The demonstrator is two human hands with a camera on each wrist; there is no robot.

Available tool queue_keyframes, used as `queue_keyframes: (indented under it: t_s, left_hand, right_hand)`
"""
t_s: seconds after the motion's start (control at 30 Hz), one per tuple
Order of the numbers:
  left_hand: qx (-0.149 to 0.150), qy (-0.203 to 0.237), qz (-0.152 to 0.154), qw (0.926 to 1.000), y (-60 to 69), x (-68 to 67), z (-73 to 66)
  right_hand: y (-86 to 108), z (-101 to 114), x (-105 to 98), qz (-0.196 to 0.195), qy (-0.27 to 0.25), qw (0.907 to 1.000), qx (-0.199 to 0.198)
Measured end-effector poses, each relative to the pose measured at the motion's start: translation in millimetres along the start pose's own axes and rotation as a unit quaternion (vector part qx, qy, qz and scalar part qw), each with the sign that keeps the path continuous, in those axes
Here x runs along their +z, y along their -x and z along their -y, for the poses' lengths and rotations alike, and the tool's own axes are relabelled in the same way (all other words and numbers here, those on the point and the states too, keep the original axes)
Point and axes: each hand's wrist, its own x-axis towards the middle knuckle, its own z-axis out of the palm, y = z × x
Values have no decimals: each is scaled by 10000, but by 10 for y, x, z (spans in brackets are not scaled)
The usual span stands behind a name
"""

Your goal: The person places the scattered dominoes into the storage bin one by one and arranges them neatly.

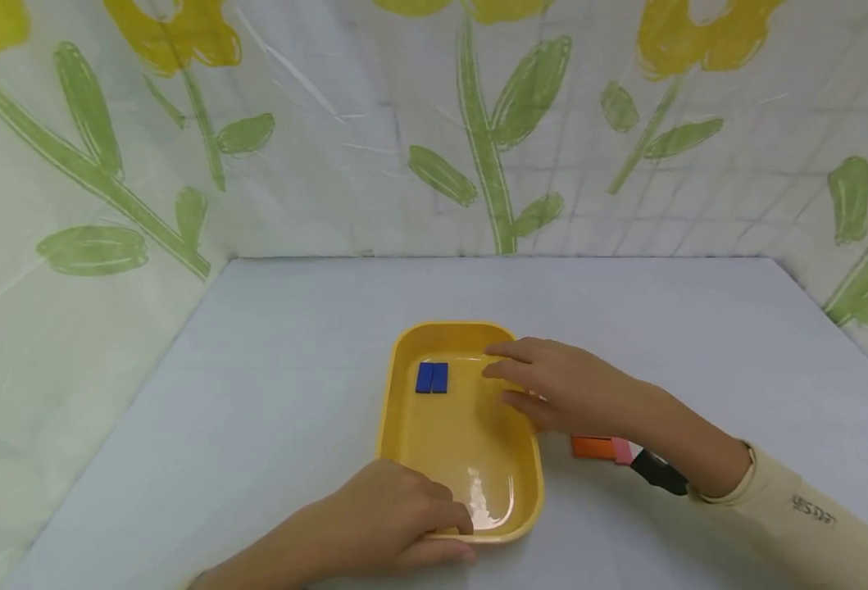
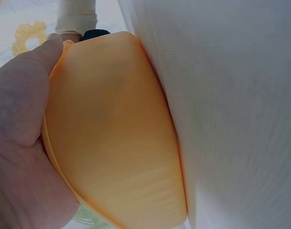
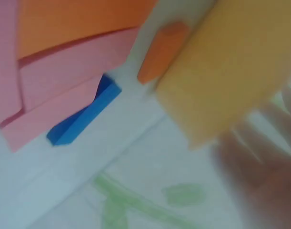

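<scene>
A yellow plastic tray (image 1: 470, 434) lies in front of me, with two small blue blocks (image 1: 432, 378) side by side on its floor. My left hand (image 1: 397, 516) grips the tray's near rim, fingers over the inside and thumb outside. In the left wrist view, that hand (image 2: 26, 114) is against the rim of the tray (image 2: 112, 129). Over the tray's right rim hovers my right hand (image 1: 566, 385), its fingers spread and loosely bent, with nothing visible in them. The right wrist view shows this hand (image 3: 264, 167) blurred next to the tray (image 3: 231, 67).
Right of the tray, partly under my right forearm, lie orange (image 1: 593, 447), pink (image 1: 622, 451) and black (image 1: 658, 473) pieces. The right wrist view shows pink blocks (image 3: 78, 57), a blue block (image 3: 85, 112) and an orange block (image 3: 164, 50) close to the tray. A flowered sheet (image 1: 315, 180) hangs behind the table.
</scene>
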Motion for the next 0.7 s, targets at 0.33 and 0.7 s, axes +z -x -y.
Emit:
queue_keyframes:
  t_s: [0.33,0.7]
  left_hand:
    - [90,-130,-144,9998,8,3,3]
    - [37,-143,-112,9998,20,-1,-1]
  right_hand:
    - [230,13,-174,244,1082,9773,1802]
    - [322,-47,-44,1726,1078,9331,2965]
